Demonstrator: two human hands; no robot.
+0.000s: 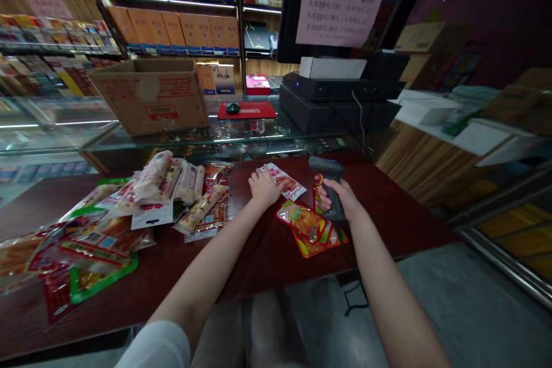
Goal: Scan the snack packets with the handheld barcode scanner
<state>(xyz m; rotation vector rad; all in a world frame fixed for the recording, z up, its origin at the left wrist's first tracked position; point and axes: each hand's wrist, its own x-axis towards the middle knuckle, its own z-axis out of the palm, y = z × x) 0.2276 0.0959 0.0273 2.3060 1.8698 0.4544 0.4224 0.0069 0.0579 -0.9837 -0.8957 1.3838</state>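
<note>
My right hand [334, 198] is wrapped around the handle of a dark barcode scanner [326, 168], its head pointing to the left. My left hand [265, 187] rests with fingers spread on the left end of a white and red snack packet [287, 181]. Just below the scanner, red and yellow snack packets [308, 224] overlap on the dark red table. To the left of my left hand is a heap of packaged snacks [159, 184], with white wrapped sticks on top. Further left lie more bags [99, 247] with red and green edges.
Behind the table stands a glass counter [233, 141] with an open cardboard box [150, 98], a mouse [233, 107] on a red pad, and black till equipment [336, 106]. A paper sign [340, 3] hangs on the monitor. The scanner's cable [351, 259] drops over the table's front edge.
</note>
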